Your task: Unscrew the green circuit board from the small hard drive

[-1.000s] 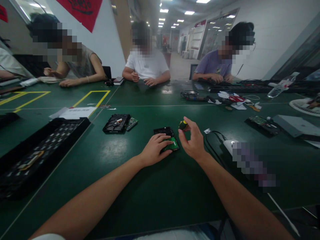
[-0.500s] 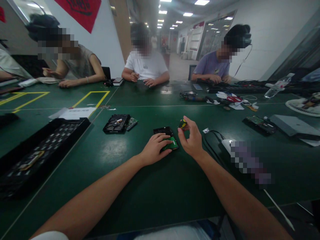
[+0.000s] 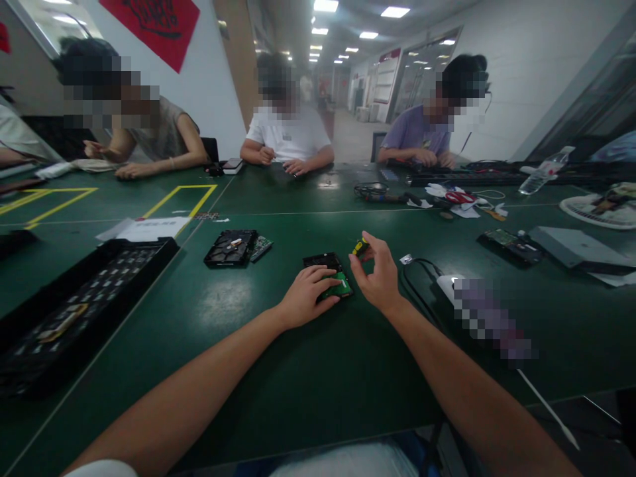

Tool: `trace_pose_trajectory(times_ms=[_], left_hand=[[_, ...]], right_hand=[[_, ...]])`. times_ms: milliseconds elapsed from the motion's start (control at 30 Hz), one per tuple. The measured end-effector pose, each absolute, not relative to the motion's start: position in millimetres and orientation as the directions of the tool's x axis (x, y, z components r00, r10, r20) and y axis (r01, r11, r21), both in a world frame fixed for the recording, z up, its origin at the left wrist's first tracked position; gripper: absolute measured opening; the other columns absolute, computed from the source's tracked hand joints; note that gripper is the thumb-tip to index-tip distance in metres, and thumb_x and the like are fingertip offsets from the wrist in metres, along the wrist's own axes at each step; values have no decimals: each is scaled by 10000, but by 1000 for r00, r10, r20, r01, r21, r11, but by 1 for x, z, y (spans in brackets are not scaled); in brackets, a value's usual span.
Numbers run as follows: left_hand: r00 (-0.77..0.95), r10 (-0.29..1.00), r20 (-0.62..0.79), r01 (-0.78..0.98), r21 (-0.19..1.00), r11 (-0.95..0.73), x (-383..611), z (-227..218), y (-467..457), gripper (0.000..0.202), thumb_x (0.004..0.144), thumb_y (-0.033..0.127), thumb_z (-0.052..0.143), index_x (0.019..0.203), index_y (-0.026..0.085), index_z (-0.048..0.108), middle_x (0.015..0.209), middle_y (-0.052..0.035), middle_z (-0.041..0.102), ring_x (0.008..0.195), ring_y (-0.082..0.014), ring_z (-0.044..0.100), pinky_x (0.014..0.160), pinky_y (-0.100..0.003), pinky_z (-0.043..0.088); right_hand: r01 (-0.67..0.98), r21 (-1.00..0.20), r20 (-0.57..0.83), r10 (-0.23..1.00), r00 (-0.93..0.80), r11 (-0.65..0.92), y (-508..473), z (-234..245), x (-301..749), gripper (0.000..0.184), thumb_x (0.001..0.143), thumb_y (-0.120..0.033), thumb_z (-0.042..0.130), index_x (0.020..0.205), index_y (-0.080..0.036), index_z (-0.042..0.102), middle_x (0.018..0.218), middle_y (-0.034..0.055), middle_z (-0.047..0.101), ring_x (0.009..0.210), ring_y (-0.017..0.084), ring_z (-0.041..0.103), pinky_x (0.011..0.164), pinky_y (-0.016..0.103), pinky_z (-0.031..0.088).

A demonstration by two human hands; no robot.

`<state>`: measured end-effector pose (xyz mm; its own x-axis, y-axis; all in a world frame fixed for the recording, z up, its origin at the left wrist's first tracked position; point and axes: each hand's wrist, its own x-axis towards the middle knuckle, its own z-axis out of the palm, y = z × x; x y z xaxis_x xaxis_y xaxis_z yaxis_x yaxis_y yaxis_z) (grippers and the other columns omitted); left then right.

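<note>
One wide green bench point(image 3: 238, 384) carries a long black tray point(image 3: 116, 310) at left. The left hand point(image 3: 304, 297) is loosely spread; the right hand point(image 3: 378, 277) curls into a pinch. Under the left, mid-bench, lies a black-and-green hard drive point(image 3: 325, 259). The right grips a small yellow-and-black tool point(image 3: 360, 248) near it.

We wear a white sleeve point(image 3: 102, 469), its rounded edge visible on the left arm point(image 3: 199, 374). Our left hand point(image 3: 308, 295) and right hand point(image 3: 380, 275) are bare. At our lap, pale cloth point(image 3: 330, 462) adjoins dark blue cloth point(image 3: 415, 447).
</note>
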<state>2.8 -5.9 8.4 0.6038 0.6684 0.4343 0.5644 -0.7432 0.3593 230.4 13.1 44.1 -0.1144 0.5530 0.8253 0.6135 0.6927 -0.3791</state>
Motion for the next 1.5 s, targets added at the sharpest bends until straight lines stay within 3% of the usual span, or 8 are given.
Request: trace_pose_trajectory(times_ms=[300,567,967,1500], left_hand=[[604,669,433,571,349,-743,2,8,-6,405,978,420,669,1357,279,645,1448,-85,620,1391,-334,508,1156,-584,425],[598,667,444,558,367,-744,2,8,-6,400,970,404,683,1352,292,647,1450,-79,620,1405,-332,500,1162,-580,422],[600,663,448,554,365,-748,2,8,-6,404,970,414,681,1353,288,649,1436,-90,624,1392,-337,509,1151,-584,428],[600,662,449,560,354,-749,3,7,-7,396,971,414,682,1344,285,654,1437,-83,630,1380,-336,518,1142,-588,434]], right_hand=[[595,-364,825,545,-151,716,14,43,231,635,972,-217,589,1562,-276,365,1344,136,606,1013,233,676,876,444,645],[601,-349,837,528,-145,719,16,44,233,624,939,-241,673,1507,-306,423,1292,113,616,971,228,672,748,408,646],[585,-376,816,556,-158,718,11,44,233,602,989,-230,564,1557,-298,379,1363,133,597,1127,271,658,916,490,638],[566,-382,819,551,-160,731,10,44,232,603,1003,-236,536,1575,-304,360,1402,136,582,1207,289,637,967,510,630]])
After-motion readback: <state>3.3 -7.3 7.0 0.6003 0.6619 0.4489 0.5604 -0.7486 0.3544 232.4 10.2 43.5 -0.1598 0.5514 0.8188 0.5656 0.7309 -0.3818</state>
